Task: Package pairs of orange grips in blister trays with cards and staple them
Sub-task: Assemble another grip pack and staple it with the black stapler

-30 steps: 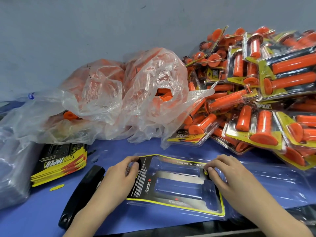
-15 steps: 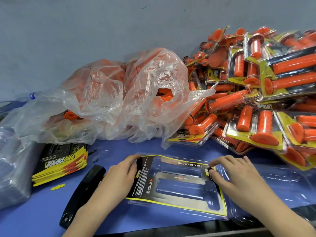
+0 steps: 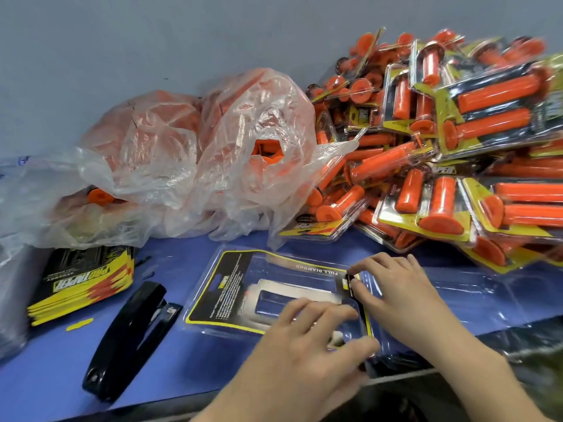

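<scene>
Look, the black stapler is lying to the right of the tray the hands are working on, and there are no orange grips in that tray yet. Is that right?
Nearly. The head view shows the black stapler lying to the left of the tray, not the right. The left hand and right hand are on that tray, which has nothing orange in it yet.

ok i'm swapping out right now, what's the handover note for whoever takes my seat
Left hand rests on the blister tray, fingers relaxed.
Right hand pinches the right end of the card, seating it in the tray.
No grips in this tray yet.
Loose orange grips sit in the plastic bag; stapler lies left of the tray; finished packs piled right.
To do: load two grips, close, staple.
</scene>
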`<state>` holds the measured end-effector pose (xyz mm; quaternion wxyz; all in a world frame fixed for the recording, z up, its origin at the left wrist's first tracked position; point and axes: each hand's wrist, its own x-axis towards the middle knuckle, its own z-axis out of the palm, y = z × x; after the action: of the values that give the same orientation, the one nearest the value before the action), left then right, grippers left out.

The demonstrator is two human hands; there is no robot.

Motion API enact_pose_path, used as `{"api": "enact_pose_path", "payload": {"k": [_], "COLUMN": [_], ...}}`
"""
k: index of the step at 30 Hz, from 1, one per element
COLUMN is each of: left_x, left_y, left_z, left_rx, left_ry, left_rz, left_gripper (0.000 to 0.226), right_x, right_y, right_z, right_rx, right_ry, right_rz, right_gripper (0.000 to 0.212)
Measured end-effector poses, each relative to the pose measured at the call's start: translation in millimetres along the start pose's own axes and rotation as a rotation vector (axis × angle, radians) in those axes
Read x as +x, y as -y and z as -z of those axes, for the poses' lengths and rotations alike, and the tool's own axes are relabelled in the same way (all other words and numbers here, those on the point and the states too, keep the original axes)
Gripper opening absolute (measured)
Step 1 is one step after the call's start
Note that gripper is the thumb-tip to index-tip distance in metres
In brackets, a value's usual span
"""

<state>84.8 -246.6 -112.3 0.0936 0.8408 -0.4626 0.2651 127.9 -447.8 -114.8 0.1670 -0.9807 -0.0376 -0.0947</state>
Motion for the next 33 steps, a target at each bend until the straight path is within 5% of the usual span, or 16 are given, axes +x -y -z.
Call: {"api": "enact_pose_path", "payload": {"k": [14,22,33], "left_x": [-21,-84,-94], "left_y": [5,60,68], "left_z": [-5,32,25], "left_rx": [-0.103,-0.162,-0.076], "left_ry": [-0.018,-0.165,0.076], "left_rz": [0.099,0.692,0.676], "left_gripper": [0.037,0.032,0.036], "right_x": [-2,-5,26], "right_y": [2,52,84], "right_z": [5,10,0], "right_rx": [0.023,0.128,0.178], "right_ry": [-0.041,-0.291,-0.119], "right_rz": [0.012,0.238,0.294], "right_gripper": [0.020,0.021,0.028]}}
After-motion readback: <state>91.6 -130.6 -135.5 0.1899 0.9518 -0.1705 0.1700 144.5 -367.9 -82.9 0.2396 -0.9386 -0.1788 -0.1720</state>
